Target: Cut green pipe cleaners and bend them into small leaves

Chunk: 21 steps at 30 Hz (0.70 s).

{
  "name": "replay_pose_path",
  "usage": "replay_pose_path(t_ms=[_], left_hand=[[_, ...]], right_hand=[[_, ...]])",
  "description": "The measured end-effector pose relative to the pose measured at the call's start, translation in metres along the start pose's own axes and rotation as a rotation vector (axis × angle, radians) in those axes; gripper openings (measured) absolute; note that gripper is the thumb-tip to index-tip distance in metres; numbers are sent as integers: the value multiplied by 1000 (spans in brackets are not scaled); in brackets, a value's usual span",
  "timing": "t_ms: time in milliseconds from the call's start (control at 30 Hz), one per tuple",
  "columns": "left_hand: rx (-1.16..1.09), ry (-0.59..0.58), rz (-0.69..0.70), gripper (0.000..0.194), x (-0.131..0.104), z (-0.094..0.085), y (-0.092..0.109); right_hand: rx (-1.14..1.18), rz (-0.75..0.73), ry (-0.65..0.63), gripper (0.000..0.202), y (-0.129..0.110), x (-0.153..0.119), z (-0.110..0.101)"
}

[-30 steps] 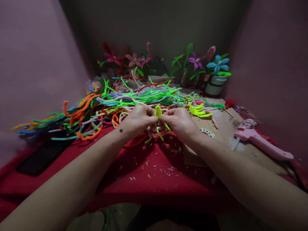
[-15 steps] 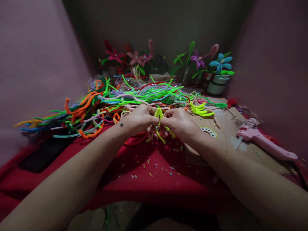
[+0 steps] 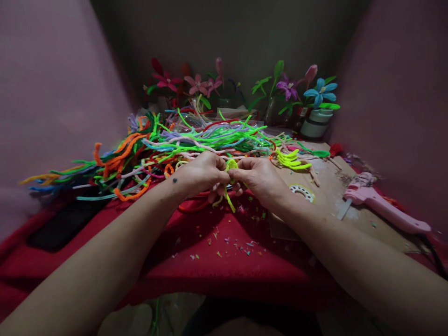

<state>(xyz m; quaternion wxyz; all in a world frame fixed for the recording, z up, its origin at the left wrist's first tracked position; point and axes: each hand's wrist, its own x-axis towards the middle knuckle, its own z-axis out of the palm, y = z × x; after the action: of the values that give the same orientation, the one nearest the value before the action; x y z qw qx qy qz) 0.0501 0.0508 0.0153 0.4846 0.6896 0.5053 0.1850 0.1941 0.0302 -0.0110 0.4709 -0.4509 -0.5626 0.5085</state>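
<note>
A bright yellow pipe cleaner (image 3: 231,164), bent into a narrow loop, is pinched between my two hands at the middle of the view. My left hand (image 3: 206,173) grips it from the left with thumb and fingers closed. From the other side my right hand (image 3: 257,176) has its thumb and forefinger pressed on it. Loose yellow ends hang below the fingers, and the fingertips hide part of the piece. Just behind the hands lies a large heap of coloured pipe cleaners (image 3: 206,140). Several bent yellow pieces (image 3: 292,159) rest to the right of my right hand.
A pink glue gun (image 3: 388,200) lies on cardboard (image 3: 325,219) at the right, near a white tape roll (image 3: 301,192). A dark phone (image 3: 59,228) is at the left on the red cloth (image 3: 210,266). Fuzzy flowers (image 3: 320,92) and a jar (image 3: 316,123) stand at the back.
The yellow loop has turned in my fingers and looks more closed at its top. Its hanging ends have shifted left. Both hands have stayed in nearly the same place.
</note>
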Motion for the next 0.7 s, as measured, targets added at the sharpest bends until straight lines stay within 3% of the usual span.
replay_pose_path(t_ms=[133, 367, 533, 700], left_hand=[[16, 38, 43, 7, 0, -3, -1], [-275, -43, 37, 6, -1, 1, -1], [-214, -27, 72, 8, 2, 7, -7], [-177, -41, 76, 14, 0, 8, -3]], right_hand=[[-5, -64, 3, 17, -2, -1, -1], [351, 70, -3, 10, 1, 8, -9], [416, 100, 23, 18, 0, 10, -10], [367, 55, -74, 20, 3, 10, -11]])
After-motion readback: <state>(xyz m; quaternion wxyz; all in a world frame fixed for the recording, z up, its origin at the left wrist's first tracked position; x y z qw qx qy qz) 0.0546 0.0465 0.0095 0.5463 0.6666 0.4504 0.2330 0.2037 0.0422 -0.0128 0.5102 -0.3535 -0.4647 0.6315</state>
